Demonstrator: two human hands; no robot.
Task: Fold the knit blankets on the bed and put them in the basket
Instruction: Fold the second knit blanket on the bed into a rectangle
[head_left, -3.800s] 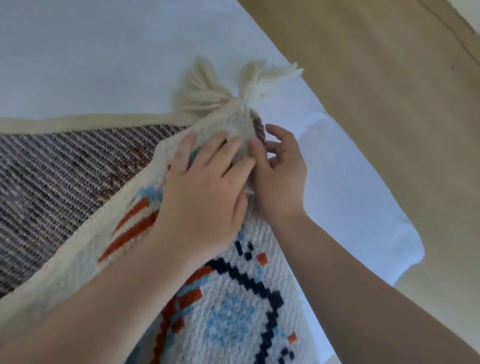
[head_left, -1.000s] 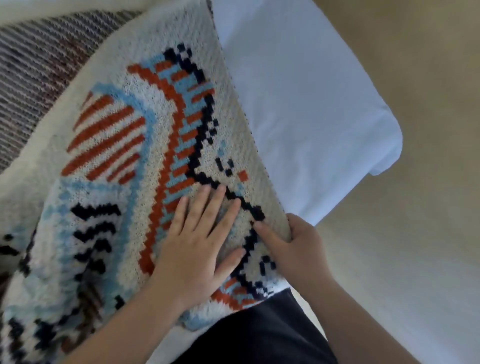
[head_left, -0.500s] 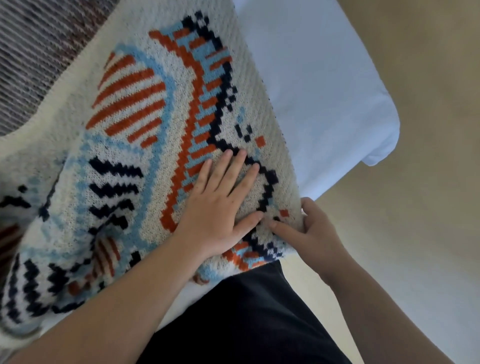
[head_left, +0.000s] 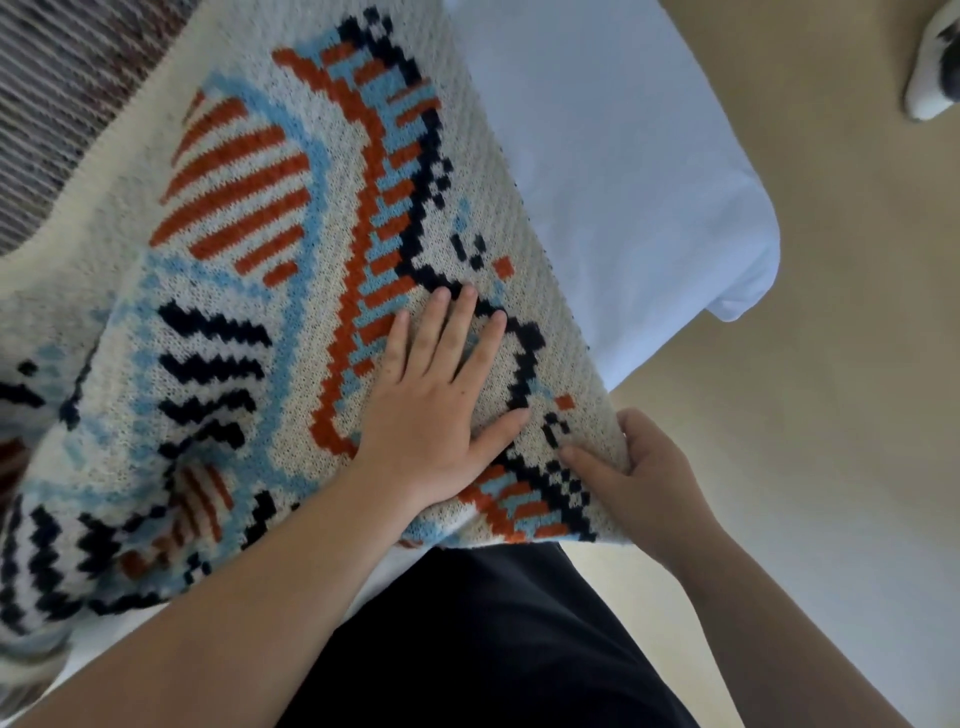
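A cream knit blanket with orange, light blue and navy patterns lies folded over on the white bed. Its reverse side, striped grey-brown, shows at the upper left. My left hand lies flat on the top layer, fingers spread, pressing near the blanket's near right corner. My right hand pinches that corner at the folded edge, thumb on top and fingers curled under. No basket is in view.
The bed's corner juts out over a beige carpeted floor. My dark trousers press against the bed's near edge. A black and white object sits on the floor at the top right.
Both hands slid along the folded edge from the tasselled corner down to the near corner over the past seconds. In the last half second they barely shifted; the view tilted slightly.
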